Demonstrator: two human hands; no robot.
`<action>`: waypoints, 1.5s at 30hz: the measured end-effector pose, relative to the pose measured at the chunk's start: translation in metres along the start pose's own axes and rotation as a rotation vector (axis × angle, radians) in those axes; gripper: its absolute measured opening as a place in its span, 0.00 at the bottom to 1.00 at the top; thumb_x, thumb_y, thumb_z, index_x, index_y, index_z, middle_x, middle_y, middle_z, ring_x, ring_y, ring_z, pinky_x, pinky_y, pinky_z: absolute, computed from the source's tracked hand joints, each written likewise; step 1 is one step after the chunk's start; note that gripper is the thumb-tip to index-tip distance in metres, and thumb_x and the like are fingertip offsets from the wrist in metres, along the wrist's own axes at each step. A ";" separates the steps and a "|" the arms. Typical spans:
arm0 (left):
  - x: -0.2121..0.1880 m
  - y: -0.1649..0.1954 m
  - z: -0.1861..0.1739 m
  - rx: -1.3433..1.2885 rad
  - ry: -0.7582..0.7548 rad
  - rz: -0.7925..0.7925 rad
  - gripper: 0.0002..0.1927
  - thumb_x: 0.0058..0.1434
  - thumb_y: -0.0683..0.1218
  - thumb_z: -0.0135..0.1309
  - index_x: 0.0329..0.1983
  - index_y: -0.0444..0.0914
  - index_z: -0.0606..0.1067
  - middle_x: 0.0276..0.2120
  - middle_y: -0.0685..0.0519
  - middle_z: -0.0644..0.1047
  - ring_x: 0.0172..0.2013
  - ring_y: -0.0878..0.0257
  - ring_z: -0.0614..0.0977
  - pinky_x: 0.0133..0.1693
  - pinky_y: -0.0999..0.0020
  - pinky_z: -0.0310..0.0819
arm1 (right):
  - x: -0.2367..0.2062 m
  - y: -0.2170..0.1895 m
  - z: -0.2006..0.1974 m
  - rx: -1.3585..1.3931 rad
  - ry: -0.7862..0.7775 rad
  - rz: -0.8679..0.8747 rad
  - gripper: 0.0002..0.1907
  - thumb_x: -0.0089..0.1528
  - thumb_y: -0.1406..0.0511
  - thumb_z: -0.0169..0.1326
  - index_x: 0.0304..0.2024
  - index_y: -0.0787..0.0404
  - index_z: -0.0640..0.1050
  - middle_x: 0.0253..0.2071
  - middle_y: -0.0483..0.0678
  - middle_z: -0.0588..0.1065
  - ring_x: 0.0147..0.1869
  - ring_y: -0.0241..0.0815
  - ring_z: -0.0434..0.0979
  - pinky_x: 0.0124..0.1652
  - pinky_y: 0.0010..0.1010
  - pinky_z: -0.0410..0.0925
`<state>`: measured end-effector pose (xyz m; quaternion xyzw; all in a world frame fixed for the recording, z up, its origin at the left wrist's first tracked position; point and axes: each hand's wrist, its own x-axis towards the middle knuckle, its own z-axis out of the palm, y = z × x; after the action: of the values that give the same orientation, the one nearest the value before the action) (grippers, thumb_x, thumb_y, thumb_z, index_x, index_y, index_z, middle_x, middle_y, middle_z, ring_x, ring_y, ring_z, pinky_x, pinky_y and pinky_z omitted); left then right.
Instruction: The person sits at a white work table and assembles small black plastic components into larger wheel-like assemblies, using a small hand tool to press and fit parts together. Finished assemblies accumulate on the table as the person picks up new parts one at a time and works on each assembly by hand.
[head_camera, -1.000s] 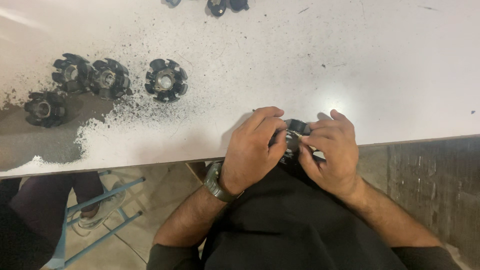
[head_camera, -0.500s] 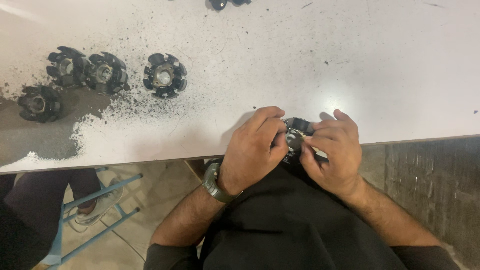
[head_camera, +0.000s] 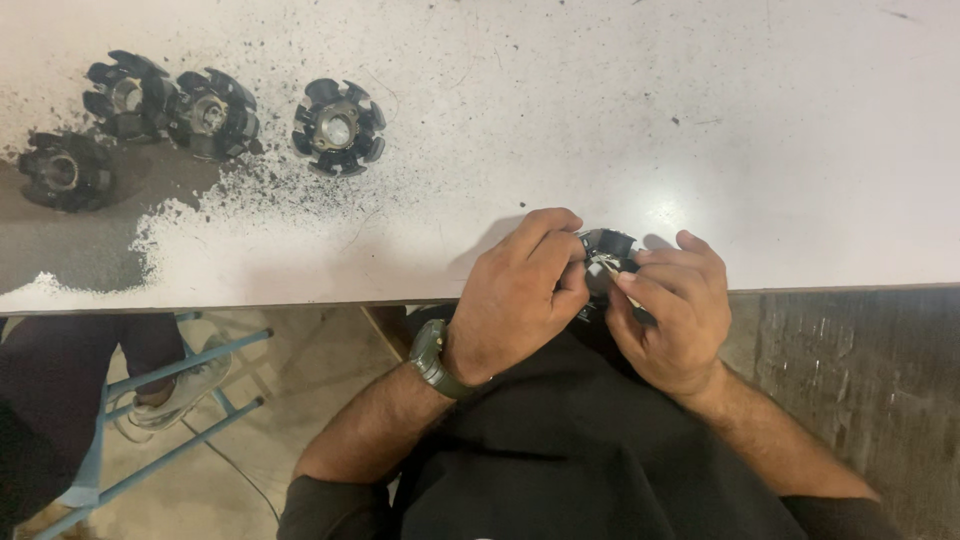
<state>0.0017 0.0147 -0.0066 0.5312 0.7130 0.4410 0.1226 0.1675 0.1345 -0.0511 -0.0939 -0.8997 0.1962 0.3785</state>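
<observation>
At the near edge of the table (head_camera: 700, 120), we hold a small black part (head_camera: 606, 246) between both hands, just above the rim. Our left hand (head_camera: 520, 295) is curled shut over its left side, fingers wrapped across the top. Our right hand (head_camera: 672, 310) is closed too, pinching a thin pale tool (head_camera: 612, 272) against the part's face; what kind of tool we cannot tell, for the fingers hide most of it.

To do this well, we judge that the left hand should clamp the part firmly and brace on the table edge, so that the right can work the tip with small, controlled pressure. The tip should stay seated in its recess and angled away from the left fingers, since a slip off hard plastic could jab them. Turning the part, not the wrist, should keep the work in sight.

The part looks like hard, matte black plastic. Four like pieces (head_camera: 338, 126) lie well apart at the far left: round, with notched, petal-like lobes around a dull metal core. The table is smooth and white, peppered with dark gritty dust, with a bare grey patch at its left end. A dark watch (head_camera: 430, 355) with a ribbed band sits on the left wrist.
</observation>
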 end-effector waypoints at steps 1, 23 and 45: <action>0.000 0.000 0.000 -0.001 -0.004 0.005 0.09 0.59 0.38 0.59 0.41 0.35 0.73 0.51 0.47 0.76 0.41 0.52 0.83 0.40 0.61 0.79 | 0.000 0.000 0.000 -0.003 -0.007 -0.005 0.23 0.55 0.76 0.68 0.49 0.58 0.74 0.43 0.47 0.74 0.53 0.51 0.78 0.64 0.52 0.67; -0.001 -0.001 0.006 0.035 0.025 -0.010 0.09 0.58 0.38 0.59 0.39 0.36 0.72 0.48 0.49 0.76 0.41 0.52 0.82 0.39 0.60 0.79 | 0.010 -0.006 -0.004 -0.015 -0.010 -0.081 0.16 0.52 0.78 0.66 0.40 0.60 0.80 0.39 0.46 0.74 0.50 0.49 0.77 0.62 0.52 0.68; -0.002 -0.003 0.007 0.033 0.020 0.016 0.09 0.58 0.37 0.59 0.39 0.35 0.71 0.47 0.49 0.75 0.38 0.56 0.82 0.35 0.64 0.78 | 0.001 -0.001 -0.001 0.005 -0.005 -0.089 0.16 0.53 0.77 0.68 0.41 0.58 0.80 0.39 0.46 0.74 0.52 0.48 0.77 0.65 0.52 0.66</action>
<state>0.0051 0.0168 -0.0136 0.5342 0.7171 0.4356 0.1033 0.1677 0.1344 -0.0497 -0.0525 -0.9034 0.1816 0.3848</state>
